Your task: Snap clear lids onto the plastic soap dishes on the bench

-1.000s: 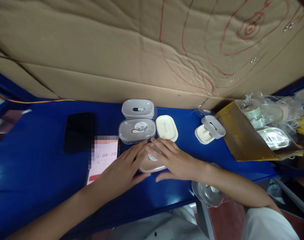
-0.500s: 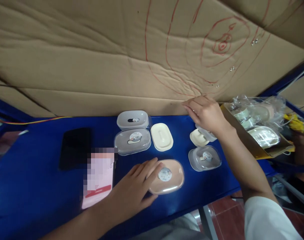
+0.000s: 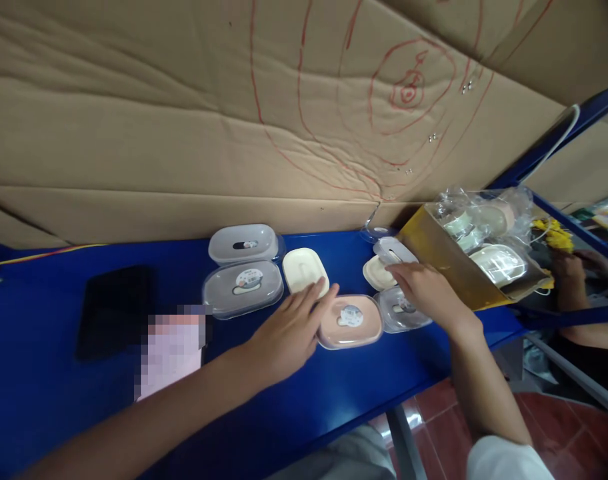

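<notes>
My left hand (image 3: 287,333) lies flat with fingers stretched, its fingertips at the left edge of a pink soap box (image 3: 350,321) with a round sticker. My right hand (image 3: 429,292) rests over a clear-lidded box (image 3: 398,313) just right of the pink one, fingers reaching toward a cream tray (image 3: 375,273) and a grey lid (image 3: 393,251) leaning on it. Whether the right hand grips anything is hidden. A cream tray (image 3: 305,270) and two grey boxes (image 3: 243,287) (image 3: 244,243) sit behind my left hand.
The blue table (image 3: 59,267) backs onto a cardboard wall (image 3: 184,133). A black phone (image 3: 115,310) and a pixelated pink device (image 3: 170,352) lie at left. An open cardboard box (image 3: 439,257) of wrapped boxes sits at right. Another person's hand (image 3: 569,270) shows at far right.
My right hand came down from the cardboard wall onto the clear-lidded box. The pink box now lies further right beside it, with my left hand still at its edge.
</notes>
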A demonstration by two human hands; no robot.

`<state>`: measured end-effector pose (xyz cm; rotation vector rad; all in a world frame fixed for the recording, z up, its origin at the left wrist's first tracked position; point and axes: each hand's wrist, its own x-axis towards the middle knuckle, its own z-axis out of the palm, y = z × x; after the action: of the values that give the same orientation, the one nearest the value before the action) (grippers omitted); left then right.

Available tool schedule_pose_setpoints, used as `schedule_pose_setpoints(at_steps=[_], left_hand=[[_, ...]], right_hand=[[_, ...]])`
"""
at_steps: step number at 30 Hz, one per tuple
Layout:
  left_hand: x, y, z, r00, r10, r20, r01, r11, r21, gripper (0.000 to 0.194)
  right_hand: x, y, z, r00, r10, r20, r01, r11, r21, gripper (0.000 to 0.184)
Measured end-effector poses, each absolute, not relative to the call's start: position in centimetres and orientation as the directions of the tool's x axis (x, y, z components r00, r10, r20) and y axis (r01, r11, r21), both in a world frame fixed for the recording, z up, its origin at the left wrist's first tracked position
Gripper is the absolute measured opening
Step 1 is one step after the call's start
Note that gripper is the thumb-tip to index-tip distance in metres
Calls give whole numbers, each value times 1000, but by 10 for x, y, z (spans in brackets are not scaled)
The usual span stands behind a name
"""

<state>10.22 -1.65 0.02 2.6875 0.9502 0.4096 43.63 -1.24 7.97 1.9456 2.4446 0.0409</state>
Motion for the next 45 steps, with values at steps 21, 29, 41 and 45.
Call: schedule_pose_setpoints(at_steps=[21,29,41,45], left_hand=[[119,-33,52,721,555,415,505,-831,235,45],[121,-143,31,778,432,456,409,-899,153,31],[138,-116,36,749,533,394,596,-801,-49,37],[89,-164,15,719,648,251,670,-742,-2,42]], right_hand=[[453,35,33,90,981,170,996,-88,-17,36],[433,24,42,-84,899,429,979,155,-133,44],[372,-110,32,54,769,637,634,467,-616,27],[326,-163,4,247,887,390,209,344,-915,37]])
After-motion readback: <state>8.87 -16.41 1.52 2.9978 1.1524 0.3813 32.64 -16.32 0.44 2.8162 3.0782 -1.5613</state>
